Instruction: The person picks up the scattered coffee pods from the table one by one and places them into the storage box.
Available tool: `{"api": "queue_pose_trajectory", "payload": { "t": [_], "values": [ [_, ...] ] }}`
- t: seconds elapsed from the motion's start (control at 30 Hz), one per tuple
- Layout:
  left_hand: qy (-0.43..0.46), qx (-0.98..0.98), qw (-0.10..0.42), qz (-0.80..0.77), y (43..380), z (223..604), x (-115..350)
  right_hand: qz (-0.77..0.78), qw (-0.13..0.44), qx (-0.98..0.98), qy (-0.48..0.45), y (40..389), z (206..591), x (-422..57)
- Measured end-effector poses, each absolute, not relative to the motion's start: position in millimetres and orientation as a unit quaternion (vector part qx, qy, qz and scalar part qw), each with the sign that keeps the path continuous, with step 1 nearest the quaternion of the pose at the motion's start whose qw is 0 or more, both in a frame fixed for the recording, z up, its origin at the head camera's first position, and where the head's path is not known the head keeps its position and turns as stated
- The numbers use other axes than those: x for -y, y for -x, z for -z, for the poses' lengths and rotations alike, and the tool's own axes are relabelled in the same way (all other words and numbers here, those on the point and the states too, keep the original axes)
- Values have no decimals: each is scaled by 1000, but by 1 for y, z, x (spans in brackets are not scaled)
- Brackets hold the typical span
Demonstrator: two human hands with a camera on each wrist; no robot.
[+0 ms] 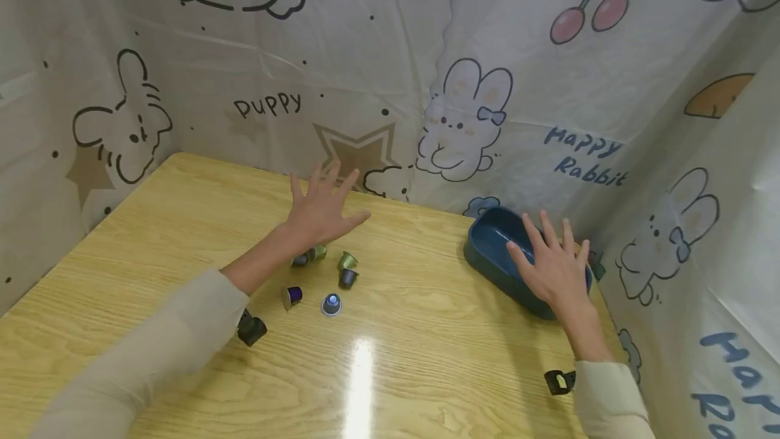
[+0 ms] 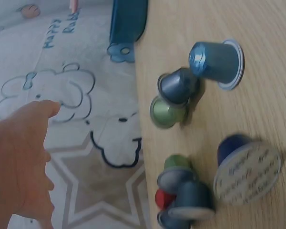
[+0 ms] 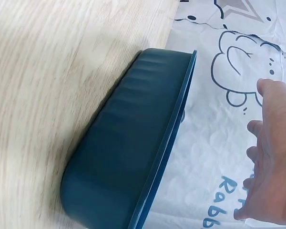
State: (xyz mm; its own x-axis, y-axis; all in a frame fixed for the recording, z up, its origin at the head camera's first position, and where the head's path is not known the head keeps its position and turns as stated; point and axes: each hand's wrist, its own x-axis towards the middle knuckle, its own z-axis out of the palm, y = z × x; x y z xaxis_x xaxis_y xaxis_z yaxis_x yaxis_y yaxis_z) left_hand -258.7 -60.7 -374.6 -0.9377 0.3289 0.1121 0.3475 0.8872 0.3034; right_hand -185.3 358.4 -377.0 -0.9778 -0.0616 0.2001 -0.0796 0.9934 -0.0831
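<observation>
With fingers spread, my left hand (image 1: 319, 212) hovers over the table beyond a scatter of coffee capsules and holds nothing. Two green capsules (image 1: 347, 261), a dark grey capsule (image 1: 349, 279), a purple capsule (image 1: 293, 297) and a blue capsule (image 1: 332, 304) lie below that wrist. A red capsule (image 2: 164, 198) shows partly behind others in the left wrist view. My right hand (image 1: 556, 266), fingers spread too, is above the dark blue bin (image 1: 508, 283) and covers part of it. In the right wrist view that hand is apart from the bin's wall (image 3: 128, 129).
The wooden table (image 1: 426, 358) meets a printed cloth (image 1: 365, 53) at the back and sides. The bin stands near the table's back right edge. Black wrist mounts (image 1: 251, 328) show under both forearms.
</observation>
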Motion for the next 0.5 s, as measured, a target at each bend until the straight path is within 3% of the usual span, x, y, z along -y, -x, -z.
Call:
{"api": "queue_pose_trajectory", "payload": {
  "t": [0.5],
  "values": [
    [249,956,-10,154,268,391,-6,-56,84,995,-4,161,379,-386]
  ]
}}
